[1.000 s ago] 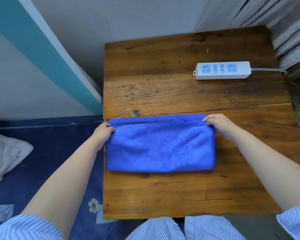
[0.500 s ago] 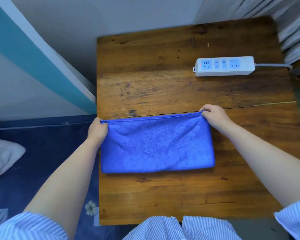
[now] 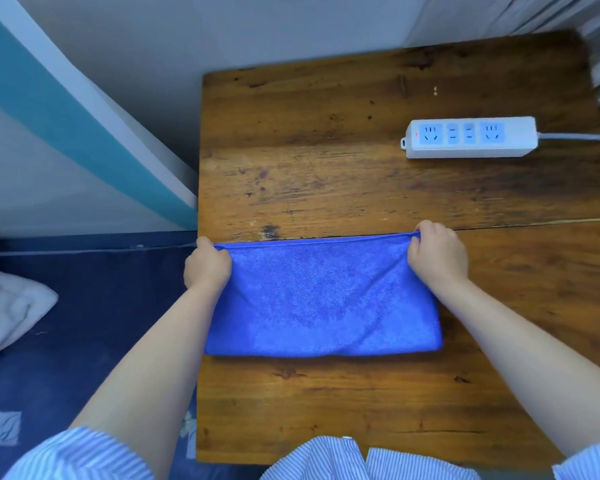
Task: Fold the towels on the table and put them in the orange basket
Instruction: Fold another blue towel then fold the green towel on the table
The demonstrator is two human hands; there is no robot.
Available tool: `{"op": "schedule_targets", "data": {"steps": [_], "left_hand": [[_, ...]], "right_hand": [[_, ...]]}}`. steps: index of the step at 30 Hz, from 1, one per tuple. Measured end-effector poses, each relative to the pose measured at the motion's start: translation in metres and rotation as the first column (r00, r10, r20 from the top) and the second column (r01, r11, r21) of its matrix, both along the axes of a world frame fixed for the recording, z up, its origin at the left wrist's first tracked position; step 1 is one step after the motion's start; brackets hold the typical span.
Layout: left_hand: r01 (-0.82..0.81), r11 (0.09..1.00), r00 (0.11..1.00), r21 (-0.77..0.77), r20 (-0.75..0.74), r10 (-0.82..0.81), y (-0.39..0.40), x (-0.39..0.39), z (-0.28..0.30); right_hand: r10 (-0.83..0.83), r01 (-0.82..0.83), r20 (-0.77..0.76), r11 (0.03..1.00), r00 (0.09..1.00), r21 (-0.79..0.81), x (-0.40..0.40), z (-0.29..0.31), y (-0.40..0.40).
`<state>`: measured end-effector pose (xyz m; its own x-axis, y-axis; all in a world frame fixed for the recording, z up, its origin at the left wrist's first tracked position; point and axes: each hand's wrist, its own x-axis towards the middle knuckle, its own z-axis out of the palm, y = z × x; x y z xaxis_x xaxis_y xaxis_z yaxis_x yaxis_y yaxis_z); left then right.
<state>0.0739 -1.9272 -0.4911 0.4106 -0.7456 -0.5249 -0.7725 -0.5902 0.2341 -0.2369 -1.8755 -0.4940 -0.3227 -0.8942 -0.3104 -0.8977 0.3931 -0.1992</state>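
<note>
A blue towel (image 3: 321,303), folded in half, lies on the near half of the wooden table (image 3: 326,150). Its fold runs along the near side and its open edge along the far side. My left hand (image 3: 207,266) grips the far left corner of the towel. My right hand (image 3: 436,254) grips the far right corner. The far edge is stretched taut between the two hands and lifted a little off the wood. The orange basket is not in view.
A white power strip (image 3: 470,136) with a grey cable lies at the far right of the table. Left of the table are a dark blue floor and a crumpled white cloth (image 3: 7,310). A wall with a teal stripe stands behind.
Both hands have drawn the towel's far corners inward and slightly up, tightening the far edge. The towel's sides now slant toward the hands. The camera view shifted a little.
</note>
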Motion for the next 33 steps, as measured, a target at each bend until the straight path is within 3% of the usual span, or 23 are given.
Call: {"op": "schedule_targets", "data": {"steps": [3,6,9,11,13,16,23,28,33], "left_hand": [[0.131,0.978,0.975,-0.162,0.197,-0.098,0.011,-0.011,0.006],[0.429,0.841,0.903,-0.33,0.18,-0.39,0.034,-0.033,0.004],[0.626,0.654,0.753,-0.425,0.11,-0.649,0.061,-0.059,-0.007],[0.73,0.594,0.657,-0.338,0.109,-0.746,0.07,-0.066,-0.017],[0.747,0.62,0.653,-0.241,0.091,-0.752,0.072,-0.062,-0.033],[0.757,0.606,0.65,-0.245,0.176,-0.74,0.062,-0.048,-0.051],[0.7,0.666,0.714,-0.257,0.233,-0.661,0.041,-0.008,-0.058],[0.686,0.706,0.721,-0.177,0.302,-0.624,0.049,0.016,-0.046],[0.682,0.675,0.729,-0.283,0.182,-0.66,0.103,-0.028,-0.037]], "right_hand": [[-0.004,-0.001,-0.027,0.987,1.0,-0.163,0.01,0.008,0.008],[0.262,-0.264,-0.052,0.901,0.964,-0.344,0.05,0.016,0.018],[0.517,-0.506,-0.031,0.821,0.855,-0.266,0.094,0.008,0.025],[0.563,-0.554,0.037,0.82,0.825,-0.142,0.109,-0.007,0.027],[0.559,-0.553,0.09,0.829,0.824,-0.084,0.11,-0.024,0.027],[0.511,-0.506,0.016,0.855,0.86,-0.115,0.103,-0.039,0.023],[0.212,-0.221,-0.094,0.971,0.973,-0.094,0.069,-0.042,0.014],[0.044,-0.049,-0.06,0.995,0.997,-0.082,0.053,-0.022,0.033],[0.24,-0.224,0.065,0.955,0.969,-0.194,0.135,-0.01,0.077]]}}
